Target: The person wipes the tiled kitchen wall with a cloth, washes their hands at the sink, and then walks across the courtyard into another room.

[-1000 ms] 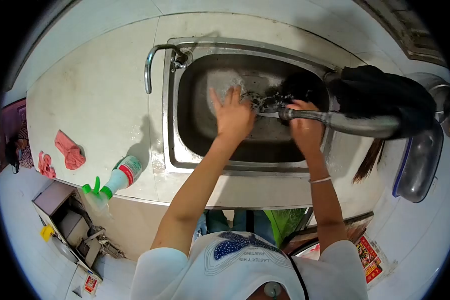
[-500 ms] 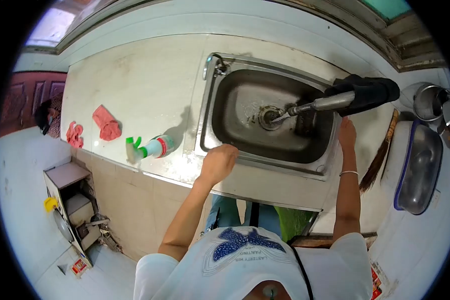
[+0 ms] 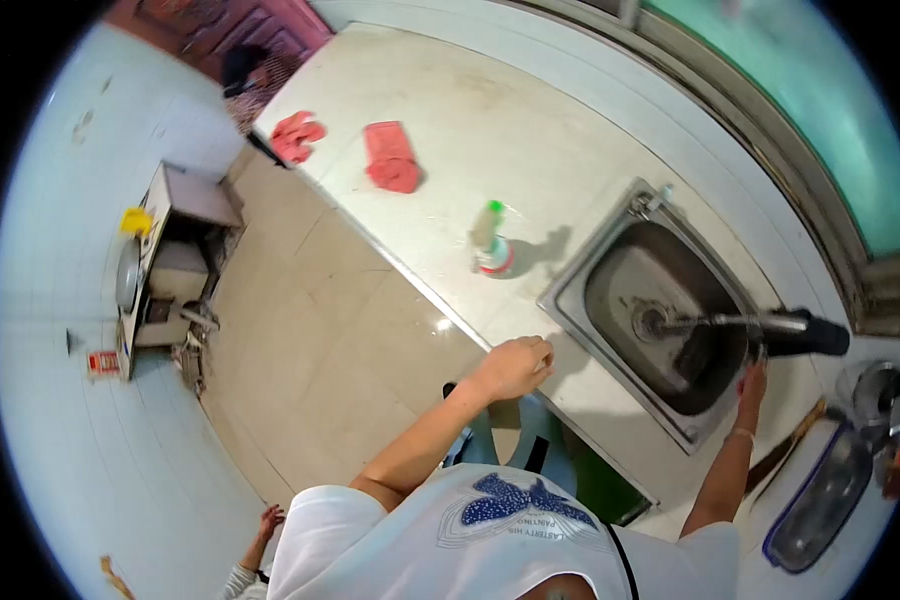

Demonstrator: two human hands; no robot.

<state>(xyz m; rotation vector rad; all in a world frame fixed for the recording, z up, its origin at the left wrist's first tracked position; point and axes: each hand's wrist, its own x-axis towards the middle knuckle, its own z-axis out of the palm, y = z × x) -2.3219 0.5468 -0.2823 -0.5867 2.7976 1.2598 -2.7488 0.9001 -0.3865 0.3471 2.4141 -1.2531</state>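
While the pipe (image 3: 780,322) reaches over the sink (image 3: 608,350), right hand (image 3: 753,385) sits by the sink's right end, just beside the pipe; can't tell if its fingers grip. Left hand (image 3: 515,368) at the counter's front edge, fingers curled, palm hidden, can't tell if fully closed. Spray bottle (image 3: 495,258) stands left of the sink.

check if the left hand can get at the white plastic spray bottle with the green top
Probably yes: the left hand is by the near edge of the pale flat countertop, and nothing visible stands between it and the spray bottle.
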